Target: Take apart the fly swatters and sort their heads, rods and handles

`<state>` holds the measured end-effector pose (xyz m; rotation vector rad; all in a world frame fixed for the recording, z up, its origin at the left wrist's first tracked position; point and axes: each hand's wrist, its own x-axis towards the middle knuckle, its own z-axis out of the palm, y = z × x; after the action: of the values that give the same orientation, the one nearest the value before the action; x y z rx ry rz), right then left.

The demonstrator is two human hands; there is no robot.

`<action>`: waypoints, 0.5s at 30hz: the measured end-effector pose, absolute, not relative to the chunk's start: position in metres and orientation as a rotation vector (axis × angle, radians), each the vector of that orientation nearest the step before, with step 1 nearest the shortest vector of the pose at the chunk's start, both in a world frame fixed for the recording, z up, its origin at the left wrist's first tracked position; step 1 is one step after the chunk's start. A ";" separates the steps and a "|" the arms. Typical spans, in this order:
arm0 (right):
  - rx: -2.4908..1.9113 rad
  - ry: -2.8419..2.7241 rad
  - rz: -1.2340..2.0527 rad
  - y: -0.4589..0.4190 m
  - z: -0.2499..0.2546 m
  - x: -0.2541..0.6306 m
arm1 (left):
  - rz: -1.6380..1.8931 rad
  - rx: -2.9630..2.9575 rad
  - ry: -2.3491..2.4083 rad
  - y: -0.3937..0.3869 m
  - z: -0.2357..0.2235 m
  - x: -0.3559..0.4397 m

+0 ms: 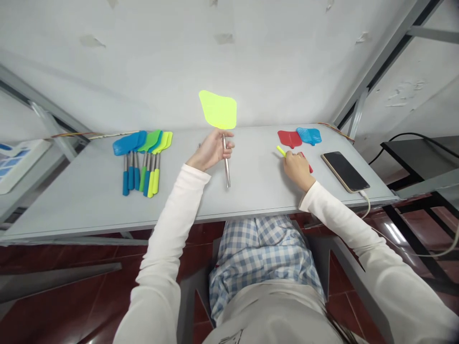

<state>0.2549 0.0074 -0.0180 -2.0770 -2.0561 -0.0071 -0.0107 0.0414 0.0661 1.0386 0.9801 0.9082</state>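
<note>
In the head view, my left hand [214, 149] is closed around the thin metal rod [227, 169] of a paddle. Its flat neon-yellow head [219, 111] points up, toward the wall, and no coloured sleeve covers the rod's lower end. My right hand [297, 169] rests low over the table with its fingers closed on a yellow handle sleeve [281, 151], whose tip sticks out to the left. A red stick-like piece [310, 168] shows partly at that hand's right side; the hand hides the rest of it.
On the left of the grey table [89, 210] lie several assembled paddles [143, 165] in blue, green and yellow. A loose red head [289, 138] and a blue head [309, 135] lie at the back right. A phone [345, 171] with a white cable lies near the right end.
</note>
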 end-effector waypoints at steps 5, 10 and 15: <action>-2.083 -1.976 -0.090 0.009 -0.019 0.269 | 0.807 1.431 1.020 0.026 0.048 -0.013; -1.695 -1.805 0.031 0.015 0.005 0.260 | 0.738 1.905 1.024 0.014 0.029 -0.003; -1.428 -1.585 0.220 0.025 0.027 0.238 | 0.665 2.139 1.042 0.004 0.021 0.019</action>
<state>0.2380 0.0249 0.0267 -1.4284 -1.5847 0.2198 0.0194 0.0040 0.0210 2.1393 1.0423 0.6648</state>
